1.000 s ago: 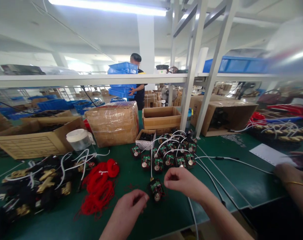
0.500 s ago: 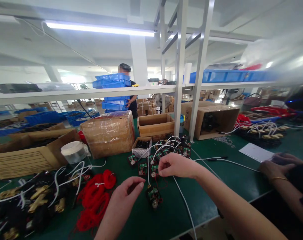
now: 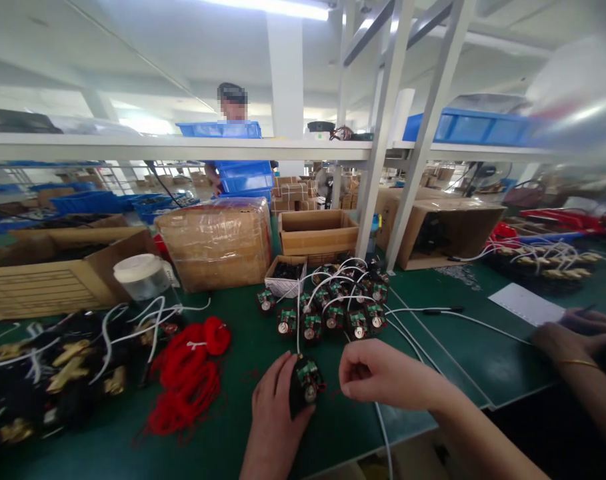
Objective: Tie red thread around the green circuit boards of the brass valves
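Observation:
My left hand (image 3: 277,407) is closed around the left side of a black housing with a green circuit board (image 3: 309,377), which lies on the green table near its front. A white cable runs up from that housing. Just to the right, my right hand (image 3: 383,375) hovers with fingers curled in; anything between the fingertips is hidden or too small to make out. Thin red wires show faintly between the hands. Beyond them, several similar circuit-board units (image 3: 334,316) with white cables stand grouped together.
Red wire bundles (image 3: 185,380) and brass-fitted parts (image 3: 70,367) lie at left. Behind stand a small box of black parts (image 3: 285,278), a wrapped carton (image 3: 215,247) and shelf posts (image 3: 383,133). A co-worker's hands (image 3: 565,340) are at right by white paper (image 3: 525,303).
My left hand has moved right and taken hold of the front circuit-board unit. My right hand has drawn back from the grouped units, toward the right and nearer me. The view has shifted.

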